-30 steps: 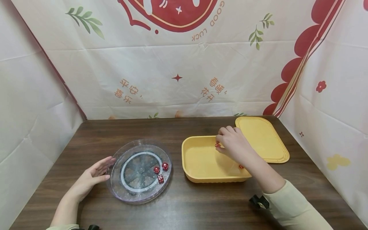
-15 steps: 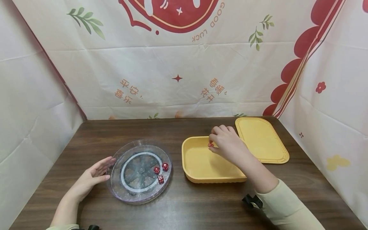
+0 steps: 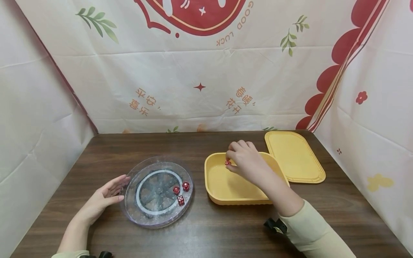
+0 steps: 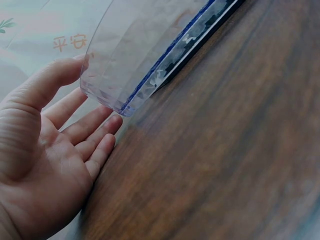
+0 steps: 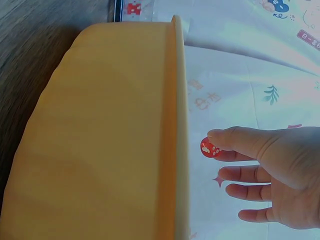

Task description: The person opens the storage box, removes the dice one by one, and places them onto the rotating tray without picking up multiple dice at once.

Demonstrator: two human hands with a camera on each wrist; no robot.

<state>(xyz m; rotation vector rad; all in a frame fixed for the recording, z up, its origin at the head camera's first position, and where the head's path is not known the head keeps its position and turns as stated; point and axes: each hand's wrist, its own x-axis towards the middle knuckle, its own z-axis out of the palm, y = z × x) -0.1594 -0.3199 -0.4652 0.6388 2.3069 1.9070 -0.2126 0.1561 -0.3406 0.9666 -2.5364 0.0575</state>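
Observation:
Between thumb and index finger, my right hand (image 3: pixel 247 163) pinches a red die (image 3: pixel 227 162) with white pips, held over the yellow box (image 3: pixel 238 201). In the right wrist view the die (image 5: pixel 209 148) shows past the box's rim, and the other fingers are loosely spread. My left hand (image 3: pixel 102 199) is at the left edge of a round clear plastic tray (image 3: pixel 158 191). Its fingers are relaxed, seen against the tray wall in the left wrist view. Several red dice (image 3: pixel 176 190) lie inside the tray on its right side. My right forearm hides part of the box.
A flat yellow lid (image 3: pixel 298 157) lies on the dark wood table (image 3: pixel 206 233), behind and right of the box. Printed white cloth (image 3: pixel 180 71) stands as a screen at the back and both sides.
My right hand has moved left across the box with the pinched die. A die near the box's right end is now out of sight. My left hand and the tray stay put.

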